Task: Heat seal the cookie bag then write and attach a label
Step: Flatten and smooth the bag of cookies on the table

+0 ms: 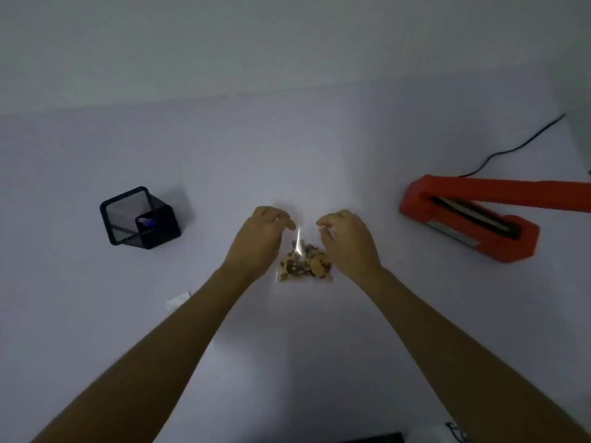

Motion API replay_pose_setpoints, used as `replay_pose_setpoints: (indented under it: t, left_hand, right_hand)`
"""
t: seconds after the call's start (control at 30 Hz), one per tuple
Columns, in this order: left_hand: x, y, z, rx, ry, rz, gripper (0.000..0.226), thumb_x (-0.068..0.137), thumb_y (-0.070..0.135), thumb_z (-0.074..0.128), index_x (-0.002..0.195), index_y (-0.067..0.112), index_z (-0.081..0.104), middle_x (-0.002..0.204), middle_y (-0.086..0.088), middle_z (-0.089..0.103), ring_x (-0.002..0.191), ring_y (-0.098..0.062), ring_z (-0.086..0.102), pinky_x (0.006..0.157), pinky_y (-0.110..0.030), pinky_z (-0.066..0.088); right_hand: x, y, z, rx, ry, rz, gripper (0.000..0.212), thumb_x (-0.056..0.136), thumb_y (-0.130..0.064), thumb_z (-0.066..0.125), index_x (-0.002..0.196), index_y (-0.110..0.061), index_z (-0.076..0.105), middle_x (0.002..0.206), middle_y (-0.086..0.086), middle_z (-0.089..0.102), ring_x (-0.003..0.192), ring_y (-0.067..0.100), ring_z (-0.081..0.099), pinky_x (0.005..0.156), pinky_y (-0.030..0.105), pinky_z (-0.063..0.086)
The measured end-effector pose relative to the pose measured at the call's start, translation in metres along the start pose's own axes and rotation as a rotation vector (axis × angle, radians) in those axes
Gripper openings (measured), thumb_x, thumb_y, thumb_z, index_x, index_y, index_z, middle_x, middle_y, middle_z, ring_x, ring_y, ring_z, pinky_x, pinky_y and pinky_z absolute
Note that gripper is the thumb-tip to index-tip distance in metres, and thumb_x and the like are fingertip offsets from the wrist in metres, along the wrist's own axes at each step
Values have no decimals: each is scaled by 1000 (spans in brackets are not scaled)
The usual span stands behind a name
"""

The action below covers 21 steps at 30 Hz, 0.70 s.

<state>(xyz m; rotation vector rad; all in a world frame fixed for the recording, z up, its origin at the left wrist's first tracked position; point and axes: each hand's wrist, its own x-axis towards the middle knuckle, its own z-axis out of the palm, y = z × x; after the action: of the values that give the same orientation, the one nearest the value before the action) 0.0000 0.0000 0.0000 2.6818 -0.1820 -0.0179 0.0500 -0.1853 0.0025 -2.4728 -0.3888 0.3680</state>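
Observation:
A clear plastic cookie bag (303, 262) with brown cookies in its lower half lies flat in the middle of the white table. My left hand (257, 241) curls over the bag's upper left corner and my right hand (347, 241) over its upper right corner. The fingertips sit at the bag's open top edge; whether they pinch the film is hidden. An orange heat sealer (470, 215) stands at the right with its arm raised. A small white label (177, 300) lies at the left, near my left forearm.
A black mesh pen holder (139, 217) with a dark pen inside stands at the left. The sealer's black cord (518, 145) runs to the back right. A dark object (377, 438) shows at the bottom edge. The white table (287, 155) meets a wall behind.

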Motion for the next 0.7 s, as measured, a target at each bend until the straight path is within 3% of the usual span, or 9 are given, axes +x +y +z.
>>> replay_pose_setpoints:
  t: [0.17, 0.5, 0.7]
  left_hand:
    - [11, 0, 17, 1, -89, -27, 33, 80, -6, 63, 107, 12, 70, 102, -10, 62, 93, -30, 55, 72, -38, 53]
    - [30, -7, 30, -94, -162, -96, 19, 90, 23, 53, 98, 12, 66, 91, -7, 58, 81, -28, 56, 70, -43, 50]
    - [37, -6, 34, -169, -188, -193, 19, 87, 32, 63, 92, 14, 64, 91, -2, 55, 83, -21, 55, 73, -37, 48]
  right_hand:
    - [10, 12, 10, -64, -64, 0, 23, 91, -11, 54, 107, -13, 71, 104, 7, 63, 100, 23, 55, 81, 33, 50]
    - [23, 29, 9, -80, -93, -31, 13, 88, -14, 60, 92, -15, 72, 92, 6, 62, 88, 25, 54, 77, 40, 50]
    - [25, 29, 16, -60, -65, 17, 17, 80, -32, 71, 83, -17, 67, 86, 0, 59, 82, 20, 54, 74, 36, 48]
